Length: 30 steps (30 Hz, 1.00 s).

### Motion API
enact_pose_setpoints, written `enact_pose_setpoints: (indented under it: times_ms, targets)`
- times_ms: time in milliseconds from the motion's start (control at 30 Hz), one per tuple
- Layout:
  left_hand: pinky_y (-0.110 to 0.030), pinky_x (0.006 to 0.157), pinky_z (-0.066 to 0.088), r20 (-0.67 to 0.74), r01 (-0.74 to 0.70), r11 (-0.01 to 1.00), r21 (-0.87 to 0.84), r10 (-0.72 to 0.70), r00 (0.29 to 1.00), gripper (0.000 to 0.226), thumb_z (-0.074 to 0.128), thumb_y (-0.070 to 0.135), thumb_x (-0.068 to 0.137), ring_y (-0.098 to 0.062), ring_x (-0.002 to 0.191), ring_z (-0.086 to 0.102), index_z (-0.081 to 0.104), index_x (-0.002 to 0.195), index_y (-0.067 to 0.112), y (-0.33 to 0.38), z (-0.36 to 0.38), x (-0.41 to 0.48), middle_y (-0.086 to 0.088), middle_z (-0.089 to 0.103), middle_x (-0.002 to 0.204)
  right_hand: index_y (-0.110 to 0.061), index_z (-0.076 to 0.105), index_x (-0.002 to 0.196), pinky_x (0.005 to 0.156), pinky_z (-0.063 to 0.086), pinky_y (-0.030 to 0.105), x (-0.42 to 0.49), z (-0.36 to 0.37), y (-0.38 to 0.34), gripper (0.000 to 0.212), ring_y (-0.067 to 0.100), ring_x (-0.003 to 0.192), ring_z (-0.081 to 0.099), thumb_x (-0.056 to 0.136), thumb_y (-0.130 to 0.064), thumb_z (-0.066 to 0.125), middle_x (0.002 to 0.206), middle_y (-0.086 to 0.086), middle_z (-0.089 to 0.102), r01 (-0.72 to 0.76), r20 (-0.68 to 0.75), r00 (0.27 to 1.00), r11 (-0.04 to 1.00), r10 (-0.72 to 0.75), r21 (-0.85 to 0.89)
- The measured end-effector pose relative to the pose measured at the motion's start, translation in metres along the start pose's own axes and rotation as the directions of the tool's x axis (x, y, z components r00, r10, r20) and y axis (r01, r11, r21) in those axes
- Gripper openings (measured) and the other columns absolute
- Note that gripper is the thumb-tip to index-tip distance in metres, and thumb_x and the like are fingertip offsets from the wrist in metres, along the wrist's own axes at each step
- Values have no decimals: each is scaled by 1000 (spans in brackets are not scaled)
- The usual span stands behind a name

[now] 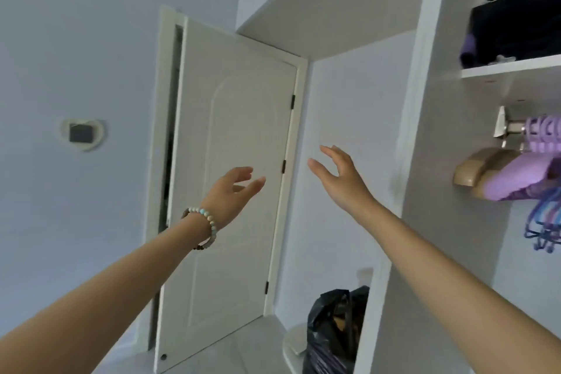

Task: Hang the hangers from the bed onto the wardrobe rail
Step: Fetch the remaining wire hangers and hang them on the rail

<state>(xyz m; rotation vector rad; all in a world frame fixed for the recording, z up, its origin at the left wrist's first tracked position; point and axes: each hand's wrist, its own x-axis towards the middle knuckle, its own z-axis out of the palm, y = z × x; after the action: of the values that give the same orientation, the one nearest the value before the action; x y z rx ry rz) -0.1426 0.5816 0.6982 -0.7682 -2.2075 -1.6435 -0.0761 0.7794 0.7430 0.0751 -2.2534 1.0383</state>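
Hangers (543, 133) purple, bunched on rail (514, 126); both hands empty.

Forearms (455, 276) bare; beaded bracelet (210, 218), white-turquoise-brown, on left wrist.

Hangers (543, 133) on the rail (514, 126) at right; door (233, 176) left; bag (334, 331) low between them.

Pale blue-grey wall (76, 39) with white panelled door (236, 176) ajar; white built-in wardrobe (425, 161) at right; black plastic bag (334, 328) low beside it; grey tiled floor (243, 349).
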Motion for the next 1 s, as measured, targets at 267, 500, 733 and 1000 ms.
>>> enact_pose_setpoints:
  times_ms: [267,500,733,1000]
  targets:
    - [-39,112,29,-231,322,881,346,-253,940,75,48,59,84,-18,138,30,25,145,23,-162,-200,-100,2,29,151,-33,23,147,113,14,28,-35,271,-44,65,5,145,3,90,-52,49,158,-15,2,24,438,897,996,-60,86]
    - [-40,114,25,-366,614,637,466,-493,789,78,46,60,83,-21,140,26,22,146,20,-298,-317,-245,0,26,153,-29,20,149,119,9,35,-133,482,-67,70,6,145,-4,90,-50,51,159,-12,-3,113,704,697,990,-139,84]
    - [-36,115,23,-411,774,366,518,-687,600,78,48,58,85,-21,140,26,22,146,17,-418,-369,-397,-3,25,153,-30,17,149,119,6,36,-268,636,-41,73,11,146,-7,89,-52,52,159,-9,-5,114,869,488,993,-82,29]
    - [-38,115,22,-384,897,90,433,-882,273,79,42,63,86,-23,142,21,17,147,20,-528,-358,-549,-1,19,155,-27,19,150,119,5,35,-423,738,40,75,16,147,-5,88,-52,53,160,-5,-3,99,961,250,985,115,-144]
